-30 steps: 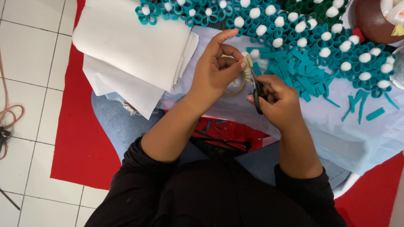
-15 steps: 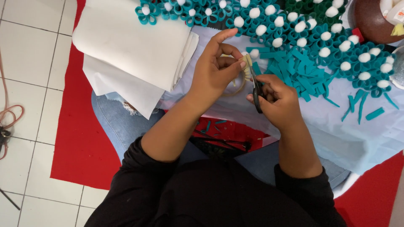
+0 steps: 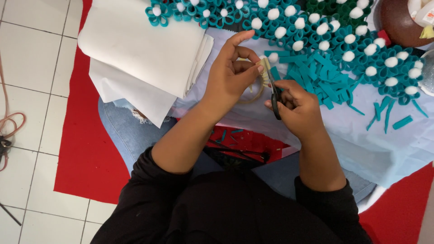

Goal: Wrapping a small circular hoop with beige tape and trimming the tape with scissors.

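Across the lower half of the frame a red mat point(image 3: 86, 158) is spread over the white tiled floor point(image 3: 31, 81), and on it a person in a black top and blue jeans is seated. Over the lap and toward the right edge a pale blue sheet point(image 3: 384, 144) is laid. At the upper left a thick fold of white fabric point(image 3: 140, 49) is stacked, partly resting on the sheet. Along the top edge a mat of teal looped flowers point(image 3: 316, 27) with white pompom centres is spread, and just below it, right of centre, a heap of teal strips point(image 3: 316, 79) is piled, with a few loose strips scattered toward the right. A brown round bowl point(image 3: 398, 20) is seen in the upper right corner. An orange cord point(image 3: 9, 126) is coiled at the left edge.

Near the centre of the frame a small cream strip point(image 3: 264, 68) is pinched in the grip of the left hand point(image 3: 230, 74), thumb and fingers closed together on it, so that it stands just above the fingertips. Black scissors point(image 3: 274, 92) are clasped in the right hand point(image 3: 296, 106), fingers closed around the handles, with the blades raised to meet the strip. The strip is thus held between the two hands, above the sheet.
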